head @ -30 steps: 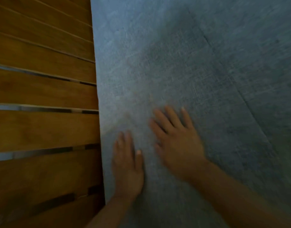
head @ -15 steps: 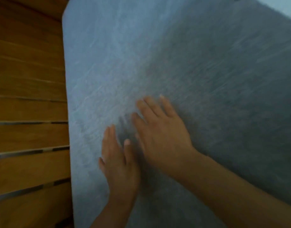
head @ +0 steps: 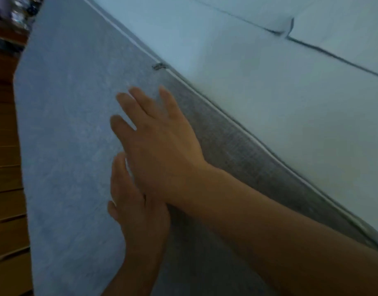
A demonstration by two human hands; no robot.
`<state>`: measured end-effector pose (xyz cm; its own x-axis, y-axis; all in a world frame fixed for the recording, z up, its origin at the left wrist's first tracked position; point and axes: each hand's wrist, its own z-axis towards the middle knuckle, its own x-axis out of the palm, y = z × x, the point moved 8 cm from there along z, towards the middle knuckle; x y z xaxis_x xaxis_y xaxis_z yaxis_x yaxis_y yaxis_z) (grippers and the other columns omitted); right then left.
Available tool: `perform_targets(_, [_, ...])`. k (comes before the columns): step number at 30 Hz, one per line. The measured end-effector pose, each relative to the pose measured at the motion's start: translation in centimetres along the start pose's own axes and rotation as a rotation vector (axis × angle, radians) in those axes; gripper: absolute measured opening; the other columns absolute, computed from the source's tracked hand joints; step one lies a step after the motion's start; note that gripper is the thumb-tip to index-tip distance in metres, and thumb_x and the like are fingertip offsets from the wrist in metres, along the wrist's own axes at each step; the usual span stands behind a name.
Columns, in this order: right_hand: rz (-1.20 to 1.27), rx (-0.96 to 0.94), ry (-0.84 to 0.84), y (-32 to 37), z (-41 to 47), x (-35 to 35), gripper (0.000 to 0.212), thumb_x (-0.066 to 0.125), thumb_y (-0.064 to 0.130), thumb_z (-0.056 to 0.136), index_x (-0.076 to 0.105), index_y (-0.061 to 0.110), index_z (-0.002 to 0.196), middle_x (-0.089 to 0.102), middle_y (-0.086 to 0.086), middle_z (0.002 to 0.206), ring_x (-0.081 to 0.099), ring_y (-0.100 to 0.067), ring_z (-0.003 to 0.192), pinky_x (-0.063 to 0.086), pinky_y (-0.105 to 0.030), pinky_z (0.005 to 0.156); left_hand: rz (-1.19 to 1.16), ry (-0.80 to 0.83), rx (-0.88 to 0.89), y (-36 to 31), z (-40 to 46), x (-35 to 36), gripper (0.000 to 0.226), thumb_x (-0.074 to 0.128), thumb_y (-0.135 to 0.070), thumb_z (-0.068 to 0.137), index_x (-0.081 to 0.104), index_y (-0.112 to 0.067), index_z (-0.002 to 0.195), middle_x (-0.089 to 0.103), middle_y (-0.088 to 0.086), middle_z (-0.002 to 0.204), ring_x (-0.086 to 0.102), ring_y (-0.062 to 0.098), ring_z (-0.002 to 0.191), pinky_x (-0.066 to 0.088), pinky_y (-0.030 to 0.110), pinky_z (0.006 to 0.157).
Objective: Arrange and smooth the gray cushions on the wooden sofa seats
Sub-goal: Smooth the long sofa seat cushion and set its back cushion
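Smoothing step: gray cushion (head: pixel 72 124) lies on the wooden sofa slats (head: pixel 6 189). Right hand (head: pixel 160 144) and left hand (head: pixel 136 210) press flat, fingers straight, gripping nothing. Next, likely sweep palms outward toward the piped edge (head: pixel 226 116).

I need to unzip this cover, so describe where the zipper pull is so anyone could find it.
Start at the gray cushion under both hands. Follow its white piped edge upward past the right hand. The zipper pull is the only small metal tab there.

Single head view, looking steeply down, close over cushion (head: pixel 72 146).
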<state>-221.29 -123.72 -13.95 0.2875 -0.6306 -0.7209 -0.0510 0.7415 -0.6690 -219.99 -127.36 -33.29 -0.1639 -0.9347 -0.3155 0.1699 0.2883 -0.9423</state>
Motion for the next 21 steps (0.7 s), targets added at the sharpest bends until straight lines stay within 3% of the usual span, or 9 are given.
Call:
perform_targets(2, [-0.04, 0.025, 0.099, -2.7, -3.1, 0.7, 0.059, 0.021, 0.043, 0.093, 0.039, 0.021, 0.145, 0.027, -0.005, 0.156, 0.017, -0.027, 0.146, 0.003, -0.053, 0.116, 0.021, -0.001, 0.119, -3.9, -2.8, 1.4, 0.067, 0.009, -0.055, 0.089, 0.007, -0.033, 0.152, 0.004, -0.007, 0.16, 0.008, 0.014, 0.146, 0.013, 0.048, 0.116])
perform_targets(5, [-0.087, -0.005, 0.37, -5.5, -8.2, 3.2, 0.06, 0.023, 0.041, 0.094, 0.03, 0.018, 0.148, 0.018, -0.006, 0.158, 0.009, -0.027, 0.146, 0.0, -0.049, 0.116, -0.037, 0.084, 0.156, -8.7, -6.7, 0.3, 0.064, 0.003, -0.062, 0.082, -0.01, -0.044, 0.142, -0.009, -0.013, 0.159, -0.006, 0.01, 0.146, 0.003, 0.047, 0.116])
perform_targets(7, [-0.002, 0.015, 0.28, -5.3, -9.3, 0.3, 0.055, 0.03, 0.034, 0.091, 0.043, 0.013, 0.141, 0.029, -0.014, 0.153, 0.02, -0.031, 0.144, 0.008, -0.047, 0.116, -0.127, 0.038, 0.111, -9.5, -7.2, -2.0, 0.071, 0.013, -0.06, 0.084, 0.001, -0.035, 0.149, 0.002, -0.008, 0.16, 0.001, 0.01, 0.146, 0.006, 0.048, 0.118])
perform_targets(10, [0.067, 0.077, -0.005, -4.4, -12.1, -5.5, 0.058, 0.03, 0.034, 0.082, 0.062, 0.008, 0.124, 0.052, -0.018, 0.138, 0.043, -0.034, 0.132, 0.02, -0.05, 0.112, -0.333, -0.182, 0.117, -10.9, -11.1, -5.1, 0.064, 0.022, -0.055, 0.092, 0.017, -0.027, 0.15, 0.019, -0.008, 0.156, 0.016, 0.01, 0.144, 0.012, 0.045, 0.117])
perform_targets(12, [0.012, 0.001, 0.045, -3.1, -16.0, -3.9, 0.059, 0.034, 0.04, 0.086, 0.051, 0.013, 0.136, 0.042, -0.013, 0.147, 0.034, -0.031, 0.138, 0.015, -0.052, 0.113, -0.29, -0.159, 0.202, -11.6, -15.1, -2.8, 0.06, 0.021, -0.053, 0.096, 0.016, -0.028, 0.15, 0.019, -0.008, 0.156, 0.019, 0.013, 0.143, 0.022, 0.052, 0.113])
perform_targets(13, [-0.035, -0.051, 0.161, -2.5, -17.7, -2.0, 0.061, 0.033, 0.043, 0.087, 0.05, 0.015, 0.138, 0.039, -0.013, 0.149, 0.032, -0.031, 0.139, 0.014, -0.053, 0.113, -0.184, -0.083, 0.234, -11.1, -16.7, -0.6, 0.059, 0.019, -0.051, 0.097, 0.015, -0.027, 0.151, 0.018, -0.006, 0.156, 0.019, 0.017, 0.143, 0.026, 0.058, 0.109])
perform_targets(15, [-0.056, -0.082, 0.343, -1.4, -19.6, 1.2, 0.063, 0.029, 0.041, 0.085, 0.057, 0.011, 0.131, 0.047, -0.015, 0.143, 0.04, -0.032, 0.134, 0.018, -0.054, 0.112, -0.103, 0.017, 0.204, -8.6, -18.5, 1.9, 0.059, 0.016, -0.049, 0.098, 0.009, -0.024, 0.152, 0.014, -0.003, 0.158, 0.014, 0.019, 0.145, 0.023, 0.06, 0.11])
perform_targets(18, [0.067, 0.018, 0.202, 1.8, -17.6, -1.4, 0.06, 0.026, 0.031, 0.081, 0.066, 0.005, 0.118, 0.055, -0.019, 0.133, 0.045, -0.034, 0.131, 0.018, -0.051, 0.112, -0.087, -0.019, 0.191, -6.4, -18.2, 0.3, 0.056, 0.024, -0.041, 0.1, 0.006, -0.027, 0.151, 0.005, -0.004, 0.16, 0.005, 0.012, 0.147, 0.01, 0.046, 0.118])
perform_targets(21, [0.096, 0.0, -0.018, 4.8, -17.7, -2.4, 0.058, 0.035, 0.035, 0.089, 0.049, 0.009, 0.138, 0.041, -0.013, 0.148, 0.03, -0.029, 0.14, 0.011, -0.052, 0.114, -0.099, -0.124, -0.01, -0.7, -17.8, -1.4, 0.057, 0.027, -0.044, 0.102, 0.004, -0.029, 0.152, 0.004, -0.006, 0.161, 0.004, 0.009, 0.147, 0.011, 0.05, 0.117])
